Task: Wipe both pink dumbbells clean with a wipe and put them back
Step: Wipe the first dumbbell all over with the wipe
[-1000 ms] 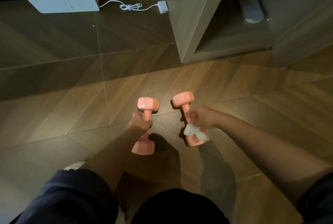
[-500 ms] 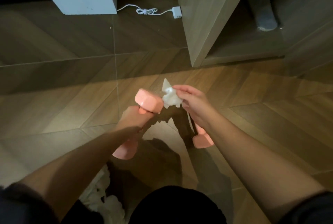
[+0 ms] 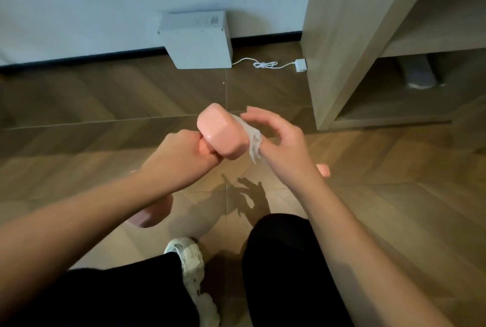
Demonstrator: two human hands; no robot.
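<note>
My left hand (image 3: 181,158) grips the handle of a pink dumbbell (image 3: 223,132) and holds it up above the floor, upper head tilted toward me. Its lower head shows under my left forearm. My right hand (image 3: 281,142) holds a white wipe (image 3: 252,137) against the right side of the upper head, fingers curled round the wipe. The second pink dumbbell (image 3: 324,170) lies on the floor behind my right wrist; only one end of it shows.
A wooden shelf unit (image 3: 342,37) stands at the right with an open low compartment. A white box (image 3: 197,42) sits against the wall with a white cable and plug (image 3: 299,65) beside it. My knees and a white shoe (image 3: 189,255) are below.
My left hand has lifted the dumbbell higher and closer. My right hand has brought the wipe onto its upper head. The view has tilted up toward the wall.
</note>
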